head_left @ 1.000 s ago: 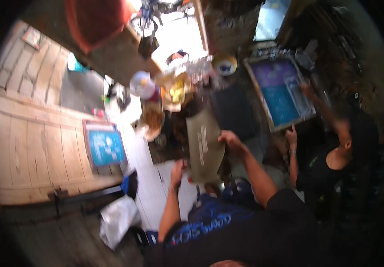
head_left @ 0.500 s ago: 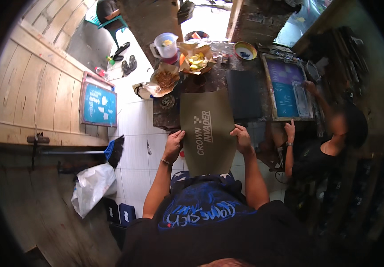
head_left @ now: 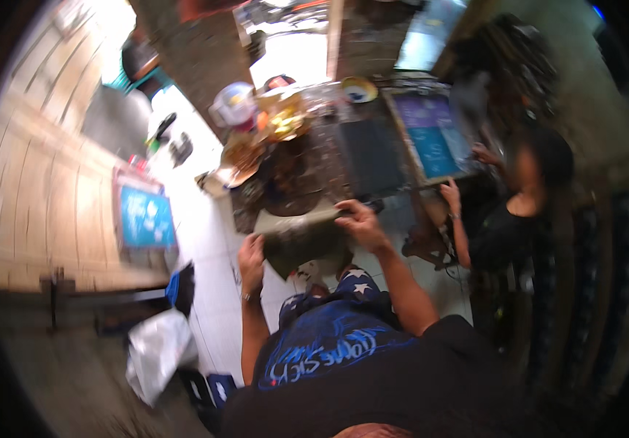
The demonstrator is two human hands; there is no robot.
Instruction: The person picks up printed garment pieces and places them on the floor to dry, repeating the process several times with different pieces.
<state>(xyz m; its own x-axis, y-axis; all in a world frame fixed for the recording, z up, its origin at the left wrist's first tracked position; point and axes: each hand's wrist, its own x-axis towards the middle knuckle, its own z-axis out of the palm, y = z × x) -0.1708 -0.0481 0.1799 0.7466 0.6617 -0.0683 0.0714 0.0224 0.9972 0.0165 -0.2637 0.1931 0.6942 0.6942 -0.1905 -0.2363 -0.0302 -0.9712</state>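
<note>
Between my two hands hangs an olive-green sheet [head_left: 303, 241], curved and tilted, a paler strip along its far edge; motion blurs it. My left hand [head_left: 251, 257] pinches its left edge, while the fingers of my right hand [head_left: 362, 223] close on its upper right corner. The sheet is over the gap between my lap and the near edge of the dark worktable [head_left: 314, 171]. A flat black panel [head_left: 369, 157] lies on the table beyond my right hand.
At right a co-worker [head_left: 522, 212] has both hands at a framed printing screen [head_left: 435, 146]. Food in brown paper [head_left: 285, 124] and a plastic pitcher [head_left: 236, 106] stand on the table's far left. Another screen [head_left: 147, 217] leans by the wooden wall, near a white bag [head_left: 157, 350].
The sheet has gone from lying flat with its white lettering showing to bent and tilted, its lettering no longer visible. My right hand has risen relative to my left. The whole view has shifted.
</note>
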